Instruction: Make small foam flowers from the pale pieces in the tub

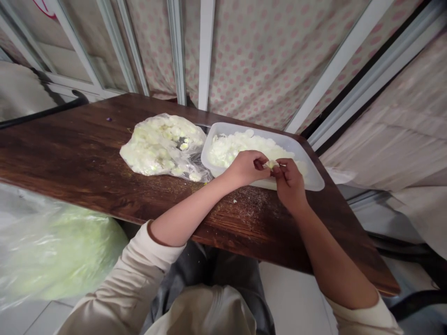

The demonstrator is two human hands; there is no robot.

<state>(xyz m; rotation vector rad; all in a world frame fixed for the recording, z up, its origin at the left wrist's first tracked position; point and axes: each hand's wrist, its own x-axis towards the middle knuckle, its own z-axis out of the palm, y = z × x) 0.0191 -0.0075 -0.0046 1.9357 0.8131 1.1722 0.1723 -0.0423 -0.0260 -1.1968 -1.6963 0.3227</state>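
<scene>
- So, a dark wood-look counter is backed by framed panels hung with a dotted curtain, and its near side is dusted with fine crumbs.
- A small pale piece is held up over the near side of a white plastic tub, pinched from both sides.
- It's gripped by the fingertips of the left hand on one side and by the thumb and fingers of the right hand on the other, so it's about equally near to both. Its long axis can't really be made out; too small.
- The tub is laid roughly left to right, right end angled closer to the body, and is heaped with pale flakes.
- A clear bag of pale pieces is set just left of the tub, nearer the left hand.
</scene>
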